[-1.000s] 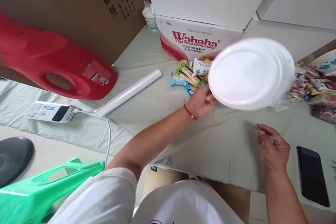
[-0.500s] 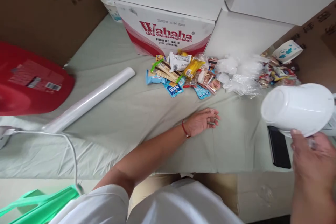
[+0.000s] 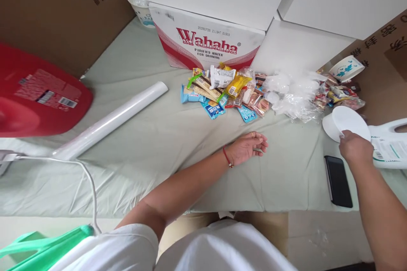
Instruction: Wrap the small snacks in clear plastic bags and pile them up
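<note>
Watching through the head view, I have the right hand (image 3: 356, 150) closed on the rim of a white bowl (image 3: 346, 120), which is tipped over the right side of the table; I can't tell whether it touches the green tablecloth (image 3: 286, 169). Just beside the bowl is a white jug (image 3: 389, 146) with a handle, and a black smartphone (image 3: 338, 181) lies near the right wrist. From here I see the left hand (image 3: 246, 148) held open, fingers loosely curled, with a red bracelet (image 3: 227, 156) at its wrist. Beyond it lie wrapped snacks (image 3: 221, 80) in front of a Wahaha purified-water carton (image 3: 210, 46), with clear plastic packaging (image 3: 294, 89) to their right. On my left I have a white roll (image 3: 114, 118) lying slantwise near a red plastic jug (image 3: 19, 93).
</note>
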The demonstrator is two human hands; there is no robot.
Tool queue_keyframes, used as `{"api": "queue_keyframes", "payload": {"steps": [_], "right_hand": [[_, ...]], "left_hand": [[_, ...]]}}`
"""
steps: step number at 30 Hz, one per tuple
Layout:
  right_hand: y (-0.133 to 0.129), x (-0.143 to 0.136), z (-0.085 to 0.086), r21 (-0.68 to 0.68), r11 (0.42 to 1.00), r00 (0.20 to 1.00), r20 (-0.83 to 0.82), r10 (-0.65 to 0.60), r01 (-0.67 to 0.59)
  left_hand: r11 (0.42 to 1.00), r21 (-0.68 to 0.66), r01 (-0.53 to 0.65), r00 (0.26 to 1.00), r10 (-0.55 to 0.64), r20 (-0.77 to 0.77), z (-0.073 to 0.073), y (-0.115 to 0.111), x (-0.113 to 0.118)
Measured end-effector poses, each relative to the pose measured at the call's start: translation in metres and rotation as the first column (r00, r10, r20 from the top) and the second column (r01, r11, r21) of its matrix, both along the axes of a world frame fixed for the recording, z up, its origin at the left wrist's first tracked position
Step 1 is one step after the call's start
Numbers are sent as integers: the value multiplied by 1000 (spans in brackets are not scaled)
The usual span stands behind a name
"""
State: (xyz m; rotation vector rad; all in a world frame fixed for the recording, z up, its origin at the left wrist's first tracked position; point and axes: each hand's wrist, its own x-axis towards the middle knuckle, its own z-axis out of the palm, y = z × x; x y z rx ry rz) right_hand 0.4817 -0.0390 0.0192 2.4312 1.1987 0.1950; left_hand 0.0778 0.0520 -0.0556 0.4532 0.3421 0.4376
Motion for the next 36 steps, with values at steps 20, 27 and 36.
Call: {"api": "queue_keyframes", "payload": {"steps": [20,27,36], "right_hand": [[74,49,-5,86,996,999,-13,32,-31],[47,10,6,189,978,996,-3,-94,93],[66,-2,58,416,887,975,180,132,-197]], "left_hand": [[1000,2,-5,1000,5,-22,3,1,0],[1000,12,-20,1000,20,-22,3,3,-1],[999,38,29,1000,-28,-4,-1,4,0]]}}
